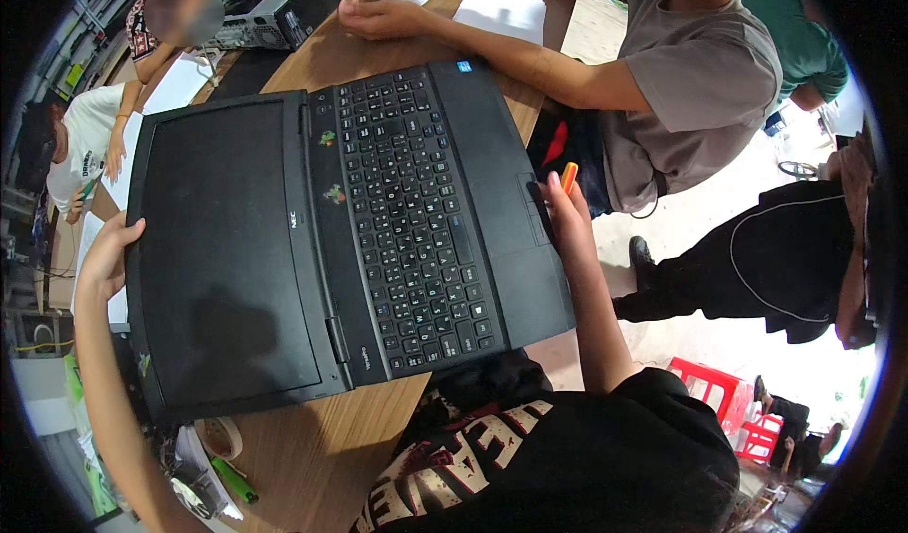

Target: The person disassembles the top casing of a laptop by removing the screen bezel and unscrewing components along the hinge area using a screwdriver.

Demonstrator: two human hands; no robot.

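- Laptop of black plastic, opened out almost flat, lies between the two bare hands, its dark screen on the left and its black keyboard on the right.
- Its opened length runs across from one hand to the other; the hinge line crosses that length, running away from the wearer with a slight lean to the left.
- Left hand grips the outer screen rim, thumb over the front edge, so the whole machine lies to its right.
- Right hand grips the palm-rest edge beside the touchpad buttons, the machine lying to its left (a slim orange-and-yellow object sticks up by its fingers).
- Nearness splits evenly: the left hand is closer to the screen, the right to the keyboard, so any turn or fold would, I judge, hinge on both.
- Most fingers are hidden underneath, and whether the laptop touches the brown wood-grain table or hangs above it, I cannot tell.
- Beyond the keyboard's far end, a co-worker's hand stands apart from the machine.
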